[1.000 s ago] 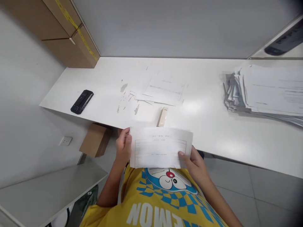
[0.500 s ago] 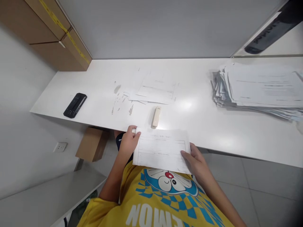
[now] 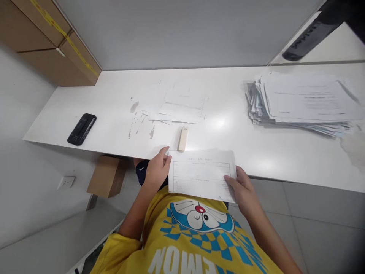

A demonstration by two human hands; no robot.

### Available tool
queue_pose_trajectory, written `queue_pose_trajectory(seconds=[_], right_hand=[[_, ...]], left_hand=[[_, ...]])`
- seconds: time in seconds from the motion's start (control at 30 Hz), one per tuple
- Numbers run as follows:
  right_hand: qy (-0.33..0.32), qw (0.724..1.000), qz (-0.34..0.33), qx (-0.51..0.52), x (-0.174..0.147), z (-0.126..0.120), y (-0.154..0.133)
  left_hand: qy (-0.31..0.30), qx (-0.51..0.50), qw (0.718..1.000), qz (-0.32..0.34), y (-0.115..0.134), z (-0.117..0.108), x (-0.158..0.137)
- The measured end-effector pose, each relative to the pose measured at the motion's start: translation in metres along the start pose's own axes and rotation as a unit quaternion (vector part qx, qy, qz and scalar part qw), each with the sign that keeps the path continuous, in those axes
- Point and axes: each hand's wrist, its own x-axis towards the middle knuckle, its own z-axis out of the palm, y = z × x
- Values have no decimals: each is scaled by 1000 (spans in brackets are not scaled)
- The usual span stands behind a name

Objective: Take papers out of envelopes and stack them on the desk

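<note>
A sheaf of white printed paper (image 3: 202, 173) with a ruled frame lies tilted over the front edge of the table, in front of my body. My right hand (image 3: 242, 186) grips its right side, thumb on top and the fingers underneath. At the upper left corner, my left hand (image 3: 158, 167) has its thumb and forefinger about the paper's edge; its other fingers are partly hidden. Just beyond the paper's top edge is a small cream stapler (image 3: 183, 139), lying on the table. How many sheets I hold I cannot tell.
On the white table (image 3: 228, 140), a few loose printed sheets (image 3: 179, 108) lie behind the stapler. A thick paper stack (image 3: 305, 99) sits at the right, a black flat device (image 3: 82, 129) at the left. Cardboard boxes (image 3: 76, 57) stand in the back left corner; another carton (image 3: 105, 177) is below.
The view has shifted slightly to the right. The paper has moved a little right relative to the stapler, and my left forefinger is straighter at the corner.
</note>
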Motion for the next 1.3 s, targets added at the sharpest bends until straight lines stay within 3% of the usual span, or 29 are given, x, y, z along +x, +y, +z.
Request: queue_pose_trajectory(seconds=[0.1, 0.23, 0.37, 0.53, 0.63, 0.8, 1.3], right_hand=[[-4, 999, 11, -34, 9, -6, 1], [-11, 999, 35, -35, 11, -11, -1], [36, 999, 33, 3, 9, -8, -8], [43, 998, 45, 12, 8, -10, -7], [59, 997, 35, 25, 7, -13, -6], [69, 997, 32, 34, 2, -12, -11], [71, 996, 41, 47, 1, -12, -22]], left_hand=[[64, 76, 991, 88, 1, 11, 2], [55, 100, 976, 188, 7, 19, 7], [48, 102, 969, 218, 6, 22, 18], [2, 107, 949, 295, -2, 23, 34], [11, 110, 937, 332, -5, 23, 39], [47, 117, 934, 334, -5, 31, 39], [26, 92, 943, 317, -3, 33, 41]])
